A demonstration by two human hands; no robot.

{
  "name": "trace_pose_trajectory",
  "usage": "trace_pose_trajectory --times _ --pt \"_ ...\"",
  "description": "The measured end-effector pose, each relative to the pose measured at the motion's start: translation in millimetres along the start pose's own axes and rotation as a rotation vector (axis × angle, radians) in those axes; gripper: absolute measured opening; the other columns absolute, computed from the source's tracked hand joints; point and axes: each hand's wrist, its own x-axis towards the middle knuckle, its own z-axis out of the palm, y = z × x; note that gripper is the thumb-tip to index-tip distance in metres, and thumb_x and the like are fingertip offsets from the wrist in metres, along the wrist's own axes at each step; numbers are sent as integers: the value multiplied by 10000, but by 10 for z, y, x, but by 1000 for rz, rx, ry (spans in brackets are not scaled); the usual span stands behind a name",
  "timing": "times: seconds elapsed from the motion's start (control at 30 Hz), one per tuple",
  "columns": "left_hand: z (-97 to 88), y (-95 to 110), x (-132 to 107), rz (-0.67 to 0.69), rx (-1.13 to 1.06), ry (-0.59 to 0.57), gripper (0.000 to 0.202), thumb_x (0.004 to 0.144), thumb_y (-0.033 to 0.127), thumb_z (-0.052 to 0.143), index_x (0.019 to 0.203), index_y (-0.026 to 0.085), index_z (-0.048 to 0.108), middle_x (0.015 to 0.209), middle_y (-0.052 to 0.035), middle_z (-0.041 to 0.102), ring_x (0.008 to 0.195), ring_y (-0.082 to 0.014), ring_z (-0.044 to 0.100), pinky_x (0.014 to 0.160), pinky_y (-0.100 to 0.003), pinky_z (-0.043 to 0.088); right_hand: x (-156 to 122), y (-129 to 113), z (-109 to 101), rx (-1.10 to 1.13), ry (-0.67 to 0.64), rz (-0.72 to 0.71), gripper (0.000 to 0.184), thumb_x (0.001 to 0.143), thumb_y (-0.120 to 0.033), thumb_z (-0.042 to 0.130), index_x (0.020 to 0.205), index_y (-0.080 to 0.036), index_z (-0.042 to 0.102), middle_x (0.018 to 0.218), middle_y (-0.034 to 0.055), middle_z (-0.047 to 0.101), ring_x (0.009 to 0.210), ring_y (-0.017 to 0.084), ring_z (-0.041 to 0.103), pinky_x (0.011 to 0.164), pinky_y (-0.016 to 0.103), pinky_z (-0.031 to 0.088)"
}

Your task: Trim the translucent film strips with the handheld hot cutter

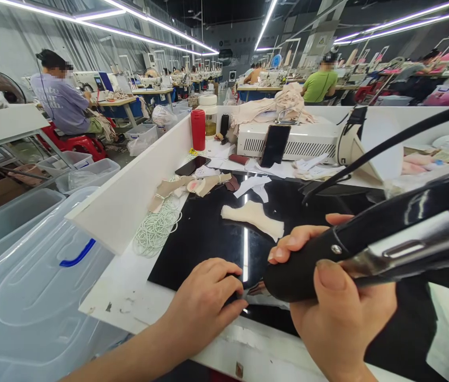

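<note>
My right hand [339, 307] is closed round a black tool [291, 281] with a rounded end and a long silver metal lever; it is large and close in view. The tool's far end runs out of view at the right. My left hand [212, 297] rests on the glossy black board [204, 239] near its front edge, fingers bent and a little apart, with nothing seen in them. Beyond my hands a cream padded fabric piece [253, 216] lies on the board. A white fabric piece [254, 185] and beige fabric pieces [186, 187] lie farther back.
Pale green elastic cord [156, 231] lies heaped at the board's left. A white side panel [137, 196] borders the table there. Behind are a red bottle [198, 130], an upright phone [275, 146] and a white vented machine [307, 143]. A lidded plastic bin [37, 297] stands at left.
</note>
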Motion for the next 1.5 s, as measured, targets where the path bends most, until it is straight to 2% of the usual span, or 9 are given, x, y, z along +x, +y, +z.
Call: trace_pose_trajectory --times 0.33,0.5,0.7,0.83,0.97,1.3,1.5 --pt "-9 -14 -12 11 17 -12 65 998 198 763 988 198 699 1228 -53 746 1180 -229 719 1050 -399 610 -42 44 -12 21 -29 -7 438 869 -408 881 1211 -265 648 812 -17 700 612 188 667 539 343 583" --pt "-73 -13 -47 19 35 -6 52 1030 232 729 1074 204 719 1256 -65 750 1182 -233 726 1057 -398 615 -42 57 -11 8 -17 -26 427 857 -417 887 1196 -279 666 801 -10 694 606 195 655 542 357 575" --pt "-158 -11 -135 98 104 4 172 1110 278 602 1180 209 743 1250 -80 752 1133 -226 733 1036 -405 632 -47 53 -25 -13 -13 -18 467 855 -459 888 1207 -266 649 805 -11 701 619 199 661 571 370 584" --pt "-158 -3 -165 168 174 44 193 1120 269 577 1161 197 752 1212 -82 766 1118 -235 740 1046 -438 634 -41 35 -24 -5 -9 3 460 852 -439 895 1195 -260 646 798 -23 703 615 191 661 577 361 582" --pt "-139 14 -146 219 215 77 208 1128 248 557 1132 180 754 1153 -81 784 1091 -229 749 1017 -419 649 -27 26 -15 5 -13 1 457 856 -444 896 1186 -254 645 793 -27 703 614 183 659 585 352 580" --pt "-87 50 -125 235 237 106 192 1120 234 572 1106 175 753 1118 -70 798 1053 -230 766 974 -408 665 -21 76 -1 58 -79 -15 460 874 -419 882 1222 -248 635 829 -17 693 641 184 657 566 350 582" --pt "-104 59 -121 228 221 111 192 1125 231 565 1107 170 746 1122 -50 802 1066 -213 765 1027 -388 644 -34 77 12 37 -57 -18 393 900 -402 857 1195 -261 638 816 -18 695 624 188 656 579 370 592"
